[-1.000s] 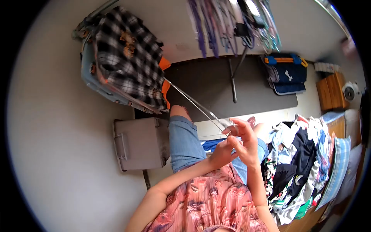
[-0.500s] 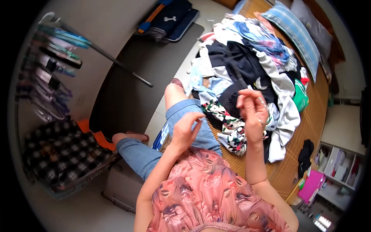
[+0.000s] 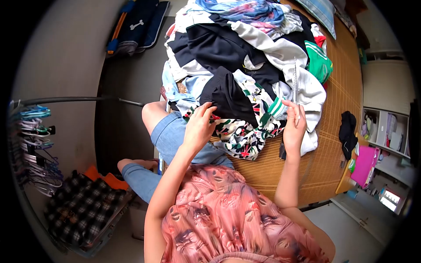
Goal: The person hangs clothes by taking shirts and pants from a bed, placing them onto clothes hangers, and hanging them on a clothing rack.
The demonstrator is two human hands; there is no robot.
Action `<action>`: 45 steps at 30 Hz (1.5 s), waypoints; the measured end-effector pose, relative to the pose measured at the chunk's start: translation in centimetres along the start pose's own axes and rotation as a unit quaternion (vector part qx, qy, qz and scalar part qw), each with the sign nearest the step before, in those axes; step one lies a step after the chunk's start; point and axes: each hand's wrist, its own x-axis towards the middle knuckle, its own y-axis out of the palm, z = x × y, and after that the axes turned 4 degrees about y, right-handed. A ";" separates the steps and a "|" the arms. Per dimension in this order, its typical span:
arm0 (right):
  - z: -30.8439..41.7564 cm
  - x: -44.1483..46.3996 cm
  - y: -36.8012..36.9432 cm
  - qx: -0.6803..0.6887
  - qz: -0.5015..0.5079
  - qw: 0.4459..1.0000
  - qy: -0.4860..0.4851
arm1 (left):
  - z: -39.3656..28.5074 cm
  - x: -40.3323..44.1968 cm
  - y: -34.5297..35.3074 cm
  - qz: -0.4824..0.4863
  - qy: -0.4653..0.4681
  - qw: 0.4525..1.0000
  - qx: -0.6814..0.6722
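My left hand [image 3: 199, 127] is at the near left edge of the clothes pile, fingers loosely bent and apart, with nothing visible in them. Beside its fingertips lie a black garment [image 3: 228, 94] and a patterned garment [image 3: 239, 138] in white, black, green and red; whether it touches them I cannot tell. My right hand [image 3: 294, 131] is raised at the pile's right side, closed on a thin silvery rod-like thing [image 3: 295, 81] that points away from me. Near that hand are a green-and-white striped cuff [image 3: 276, 107] and a white garment [image 3: 311, 87].
The heap lies on a bed with a woven bamboo mat [image 3: 333, 127]. A green garment [image 3: 319, 63] is at its right. Hangers [image 3: 37, 149] hang from a rail [image 3: 83, 99] on the left, above a plaid cloth [image 3: 83, 208]. A black cloth [image 3: 347, 131] lies at the mat's right edge.
The view has turned, so the pile sits further left and higher. My left hand's fingers have loosened and are closer to the patterned garment. The silvery thing now points forward from my right hand.
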 end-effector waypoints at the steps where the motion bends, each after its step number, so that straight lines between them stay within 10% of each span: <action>1: -0.1 0.1 0.1 -0.017 0.005 1.000 -0.014 | 0.1 0.1 0.3 0.035 0.002 0.999 0.011; 11: -6.0 -2.4 3.3 -0.179 0.168 0.969 -0.009 | -2.3 -0.3 1.4 0.108 -0.003 0.993 -0.038; 20: -4.6 -4.0 2.8 0.017 0.024 1.000 0.005 | -2.4 -2.2 6.1 0.270 0.213 0.939 0.023; 24: -4.9 -3.8 2.2 -0.074 0.077 0.994 -0.022 | -5.1 -0.8 1.2 0.285 -0.058 0.925 -0.244; 30: -7.0 -4.2 6.2 -0.055 0.218 0.973 -0.042 | -1.3 -2.9 -6.3 -0.178 -0.183 0.752 -0.608; 34: -5.8 -5.9 8.2 -0.108 0.194 0.975 -0.027 | 0.9 -2.9 -12.9 -0.231 -0.182 0.776 -0.558; 37: -6.0 -5.5 9.0 -0.046 0.104 0.992 -0.054 | 3.7 -3.2 -14.4 -0.148 -0.203 0.940 -0.231; 45: 4.3 -4.7 7.3 0.145 0.177 0.973 -0.032 | 5.5 -5.5 -10.6 -0.251 -0.232 0.938 -0.052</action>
